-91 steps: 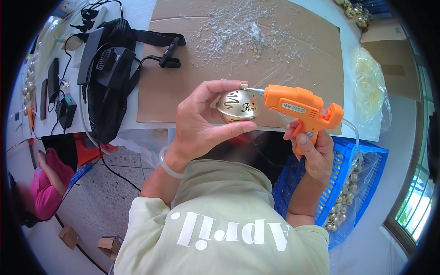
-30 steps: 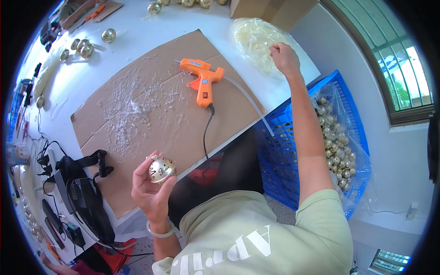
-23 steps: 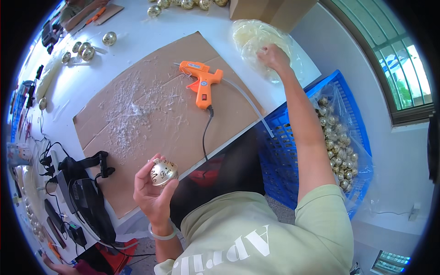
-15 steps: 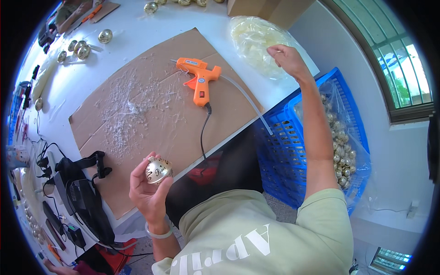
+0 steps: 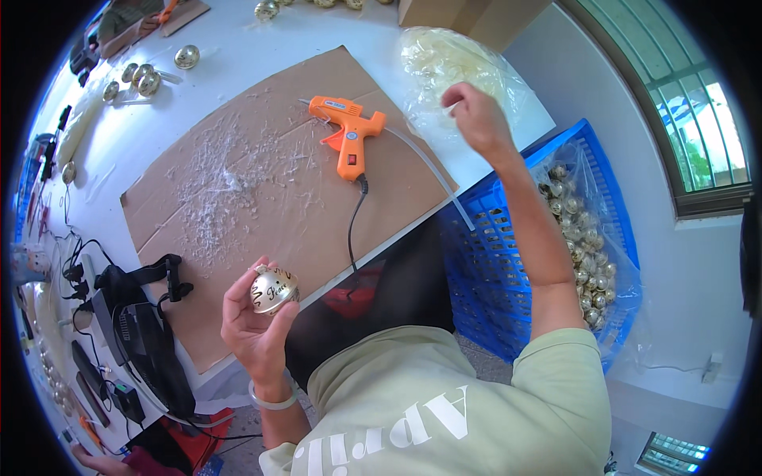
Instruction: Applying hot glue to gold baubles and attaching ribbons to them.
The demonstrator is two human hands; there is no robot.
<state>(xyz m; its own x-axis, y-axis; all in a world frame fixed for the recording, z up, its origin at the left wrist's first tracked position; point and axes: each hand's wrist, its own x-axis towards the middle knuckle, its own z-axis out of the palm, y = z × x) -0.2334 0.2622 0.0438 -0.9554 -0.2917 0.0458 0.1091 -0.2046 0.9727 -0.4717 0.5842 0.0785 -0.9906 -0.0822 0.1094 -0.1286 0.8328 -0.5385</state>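
Between the thumb and fingers of my left hand (image 5: 252, 333) is a pale gold bauble (image 5: 272, 295) with dark lettering and zigzag marks, held over the cardboard's near edge. My right hand (image 5: 479, 123) is raised beside a clear plastic bag (image 5: 425, 67) of pale, translucent pieces. Its fingers are pinched together; a whitish bit shows at the tips, too small to name. On the brown cardboard sheet (image 5: 278, 202) lies an orange glue gun (image 5: 349, 136), nozzle toward the far left, a translucent glue stick (image 5: 429, 168) trailing from its back.
Whitish glue scraps (image 5: 226, 186) litter the cardboard. At right stands a blue crate (image 5: 488, 270) with bagged gold baubles (image 5: 586, 254). More baubles (image 5: 143, 81) sit at the far left. Cables and a black strapped device (image 5: 143, 341) lie left. Another person's hand (image 5: 148, 25) appears at the far left.
My right hand has drawn back from the bag, nearer to me and slightly left, its fingers still bent together. My left hand keeps hold of the bauble, almost unmoved.
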